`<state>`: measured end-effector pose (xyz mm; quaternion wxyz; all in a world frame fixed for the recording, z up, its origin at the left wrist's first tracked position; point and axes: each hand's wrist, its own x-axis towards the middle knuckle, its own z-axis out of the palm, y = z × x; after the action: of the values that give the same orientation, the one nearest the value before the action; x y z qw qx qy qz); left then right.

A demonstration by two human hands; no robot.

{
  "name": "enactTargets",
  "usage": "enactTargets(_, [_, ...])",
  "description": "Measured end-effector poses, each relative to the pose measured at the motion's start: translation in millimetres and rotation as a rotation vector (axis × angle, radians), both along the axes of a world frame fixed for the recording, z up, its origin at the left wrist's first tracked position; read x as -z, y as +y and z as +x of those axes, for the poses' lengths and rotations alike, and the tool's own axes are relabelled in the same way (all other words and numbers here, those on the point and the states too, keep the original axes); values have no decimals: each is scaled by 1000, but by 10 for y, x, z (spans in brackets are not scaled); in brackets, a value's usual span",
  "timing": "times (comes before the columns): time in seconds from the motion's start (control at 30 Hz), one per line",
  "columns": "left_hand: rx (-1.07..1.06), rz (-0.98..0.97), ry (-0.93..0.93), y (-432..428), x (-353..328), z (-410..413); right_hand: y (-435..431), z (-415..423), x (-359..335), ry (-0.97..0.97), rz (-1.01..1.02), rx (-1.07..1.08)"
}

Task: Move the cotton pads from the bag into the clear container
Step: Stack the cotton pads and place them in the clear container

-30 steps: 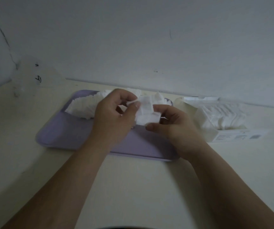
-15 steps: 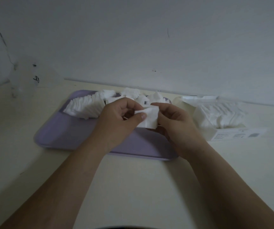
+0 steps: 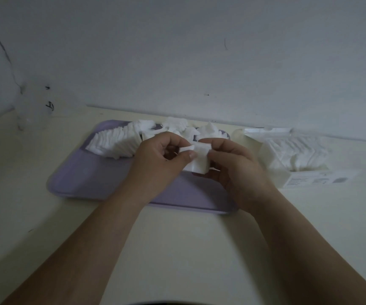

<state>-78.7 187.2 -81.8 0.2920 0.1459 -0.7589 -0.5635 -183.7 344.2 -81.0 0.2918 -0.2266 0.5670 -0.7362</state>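
Head view: left hand [image 3: 155, 166] and right hand [image 3: 237, 170] pinch a pad stack [image 3: 197, 160], flat face toward camera, over the tray [image 3: 85, 175]; container [image 3: 274, 170] at right.

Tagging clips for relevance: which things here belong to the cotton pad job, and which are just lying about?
Job: left hand and right hand, both pinching a small stack of pads; pads on the tray; labelled pack of pads.
Lying about: purple tray; clear object by the wall, possibly the container, too faint to tell.
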Motion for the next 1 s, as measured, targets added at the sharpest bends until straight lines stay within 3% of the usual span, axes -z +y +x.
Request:
enactTargets(0.23, [-69, -5, -31, 20, -14, -9, -7, 24, 47, 127, 20, 48])
enactTargets(0.37, [11, 81, -92, -33, 11, -12, 4, -7, 56, 134, 22, 13])
enactTargets(0.57, [75, -5, -126, -27, 56, -2, -21, 34, 94, 764, 334, 129])
enactTargets(0.73, [129, -6, -203, -60, 76, 10, -17, 23, 127, 1025, 433, 109])
enactTargets(0.93, [38, -69, -221, -34, 101, -8, -39, 97, 114, 1102, 496, 39])
enactTargets(1.0, [50, -69, -211, -43, 74, -6, -36, 102, 89, 1050, 486, 83])
